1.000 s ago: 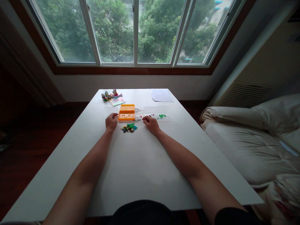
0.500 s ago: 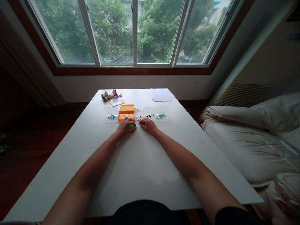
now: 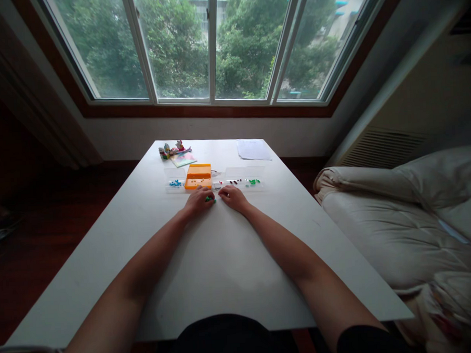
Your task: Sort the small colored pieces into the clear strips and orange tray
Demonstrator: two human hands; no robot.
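On the white table point(image 3: 208, 261) my left hand point(image 3: 198, 201) lies over a small pile of coloured pieces point(image 3: 210, 199), covering most of it; its fingers are curled down onto the pile, and whether they grip any piece is hidden. My right hand point(image 3: 232, 196) rests just right of the pile, fingers curled, fingertips near the pieces. Just beyond both hands sits an orange tray point(image 3: 198, 176). A clear tray with blue pieces point(image 3: 175, 183) lies left of it, and a clear tray with green and dark pieces point(image 3: 245, 182) lies right of it.
At the table's far edge are small toy figures point(image 3: 172, 148), a colourful booklet point(image 3: 184, 159) and a white sheet of paper point(image 3: 253, 149). A pale sofa or duvet point(image 3: 412, 215) fills the right side. A large window point(image 3: 214, 47) is ahead.
One second ago my left hand was left of the pile, by the blue-piece tray. It has moved right onto the pile. My right hand has shifted slightly left toward it.
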